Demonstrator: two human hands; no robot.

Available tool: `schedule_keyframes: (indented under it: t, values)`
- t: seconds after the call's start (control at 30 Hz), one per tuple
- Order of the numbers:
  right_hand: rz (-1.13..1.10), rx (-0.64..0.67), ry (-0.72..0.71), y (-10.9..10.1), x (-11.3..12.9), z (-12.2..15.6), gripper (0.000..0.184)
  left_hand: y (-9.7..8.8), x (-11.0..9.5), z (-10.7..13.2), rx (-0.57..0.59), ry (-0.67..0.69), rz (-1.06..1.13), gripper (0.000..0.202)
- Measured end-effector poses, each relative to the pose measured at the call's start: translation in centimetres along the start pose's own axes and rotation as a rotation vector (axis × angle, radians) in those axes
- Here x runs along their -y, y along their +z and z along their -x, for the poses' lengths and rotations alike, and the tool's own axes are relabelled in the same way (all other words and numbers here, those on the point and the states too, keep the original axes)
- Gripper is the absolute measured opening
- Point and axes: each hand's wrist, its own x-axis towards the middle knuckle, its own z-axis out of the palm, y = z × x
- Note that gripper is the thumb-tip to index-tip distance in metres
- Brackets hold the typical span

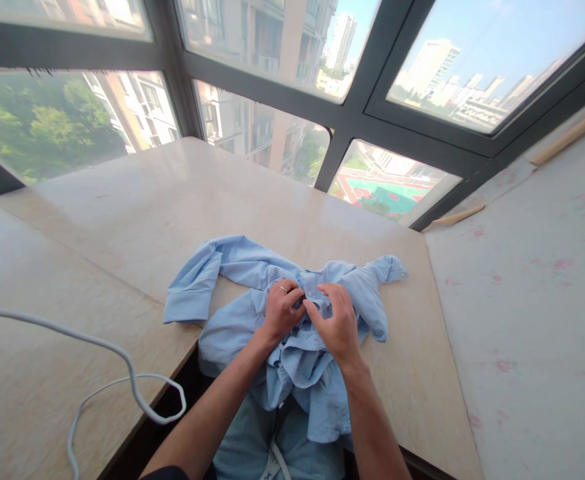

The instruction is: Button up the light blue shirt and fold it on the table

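So the blue shirt (297, 363) is sitting crumpled in the middle of the frame on a pale stone ledge (137, 220) under the window (272, 127). Its long axis runs pretty much top to bottom. The collar end is farther up the picture, and the tail hangs off the ledge edge at the bottom centre, between the forearms. One sleeve flops out to the left, the other to the right.

Both hands meet right at the front opening, just below the collar. The left hand (281, 309) is curled up, fingers bunched and nipping a fold of fabric, with a ring showing on one finger. The right hand (336, 320) comes in from the right with its fingertips (322, 291) pressed together on the button strip, touching cloth. The bit they're working lies between the two hands, slightly up-frame of the knuckles, and neither hand is really nearer.

A white cable (132, 373) loops across the lower left, well apart from the shirt.
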Motion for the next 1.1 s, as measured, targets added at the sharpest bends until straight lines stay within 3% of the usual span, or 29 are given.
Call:
schedule_keyframes:
  t: [0.13,0.3,0.47,0.63,1.1]
  values:
    - [0.100,0.139,0.039,0.7,-0.2,-1.1,0.018,0.1,0.1,0.3,-0.034,0.019,0.020,0.010]
    - [0.143,0.162,0.004,0.8,-1.4,-0.8,0.022,0.3,0.0,0.3,-0.036,0.029,0.014,0.011]
    - [0.270,0.190,0.132,0.8,-1.2,-0.4,0.020,0.0,0.0,0.2,0.009,0.101,0.017,0.015]
    - [0.358,0.213,0.215,0.8,-0.6,-0.5,0.022,0.0,0.0,0.3,0.060,0.089,0.019,0.012]
    - [-0.315,0.274,0.331,-0.5,-3.3,-0.2,0.030,0.0,-0.2,0.0,0.055,0.039,0.039,0.019]
